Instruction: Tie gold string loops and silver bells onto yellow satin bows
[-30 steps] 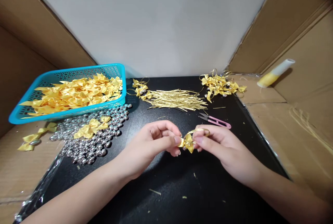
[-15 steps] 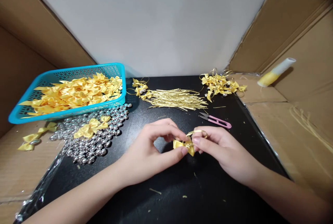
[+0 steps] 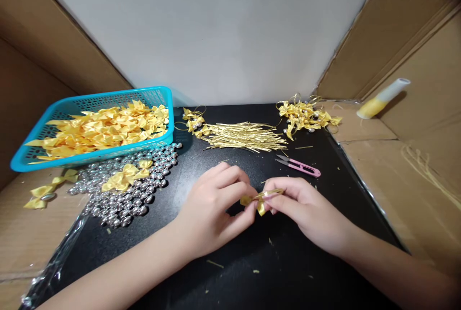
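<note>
A small yellow ribbon bow (image 3: 261, 209) with a loop of gold cord (image 3: 275, 192) is held between my two hands, low over the black table. My left hand (image 3: 216, 209) is closed, thumb and forefinger pinched together at the bow's left side, where the cord meets it. From the other side, my right hand (image 3: 306, 209) pinches the bow and the looped cord between thumb and forefinger. The fingers cover most of the bow's middle. Just beyond my right hand lie pink thread snips (image 3: 300, 167), their blades pointing left.
A blue basket (image 3: 169, 113) of yellow bows stands at left, with silver beads (image 3: 126, 209) before it. Gold cord pieces (image 3: 248, 137) lie at the back, between finished bows (image 3: 196, 122) and a larger pile (image 3: 302, 115). Cardboard walls flank the black table (image 3: 230, 281); a tube (image 3: 383, 98) stands right.
My left thumb and forefinger have come together at the bow, and the hand has turned over more. The bow has tilted and the cord loop looks flatter.
</note>
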The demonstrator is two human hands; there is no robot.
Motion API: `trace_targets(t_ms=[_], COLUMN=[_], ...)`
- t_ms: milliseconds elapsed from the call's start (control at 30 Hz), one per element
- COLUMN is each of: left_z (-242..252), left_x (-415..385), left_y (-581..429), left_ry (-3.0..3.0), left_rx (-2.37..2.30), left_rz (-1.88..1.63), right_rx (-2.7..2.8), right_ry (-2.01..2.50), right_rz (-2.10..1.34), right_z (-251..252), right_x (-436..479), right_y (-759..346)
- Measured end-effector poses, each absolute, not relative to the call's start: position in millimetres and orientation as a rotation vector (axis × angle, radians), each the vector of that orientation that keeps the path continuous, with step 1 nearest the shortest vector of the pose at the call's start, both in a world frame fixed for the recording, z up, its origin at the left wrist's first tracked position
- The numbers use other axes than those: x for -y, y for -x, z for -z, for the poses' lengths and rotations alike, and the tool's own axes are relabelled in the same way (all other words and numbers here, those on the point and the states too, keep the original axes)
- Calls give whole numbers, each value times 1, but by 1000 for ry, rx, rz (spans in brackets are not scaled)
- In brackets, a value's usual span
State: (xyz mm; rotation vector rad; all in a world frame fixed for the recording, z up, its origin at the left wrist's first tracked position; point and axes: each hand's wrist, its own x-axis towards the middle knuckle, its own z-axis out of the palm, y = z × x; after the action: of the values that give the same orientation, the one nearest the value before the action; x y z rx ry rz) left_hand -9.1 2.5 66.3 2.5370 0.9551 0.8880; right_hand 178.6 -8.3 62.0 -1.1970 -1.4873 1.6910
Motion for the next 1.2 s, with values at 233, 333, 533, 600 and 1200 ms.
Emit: trace_targets(t_ms=[233, 333, 533, 600, 1200], left_z=[-59, -58, -57, -55, -63], left_x=[-7, -7, -7, -8, -19], left_y=[14, 15, 14, 14, 14], left_ry=[-2945, -2981, -3067, -3106, -1840], left_rx=[-825, -818, -833, -814, -1150], left_rz=[-859, -864, -833, -849, -633], right_rx=[1455, 1440, 1431, 1444, 1615], right_ry=[1236, 1231, 1237, 1242, 1334], right_rz=[-1677, -1682, -1710, -1703, -1497], right_z=[-58, -58, -56, -55, -62], right_x=[7, 7, 5, 5, -2], right_y=[-180, -179, -179, -179, -188])
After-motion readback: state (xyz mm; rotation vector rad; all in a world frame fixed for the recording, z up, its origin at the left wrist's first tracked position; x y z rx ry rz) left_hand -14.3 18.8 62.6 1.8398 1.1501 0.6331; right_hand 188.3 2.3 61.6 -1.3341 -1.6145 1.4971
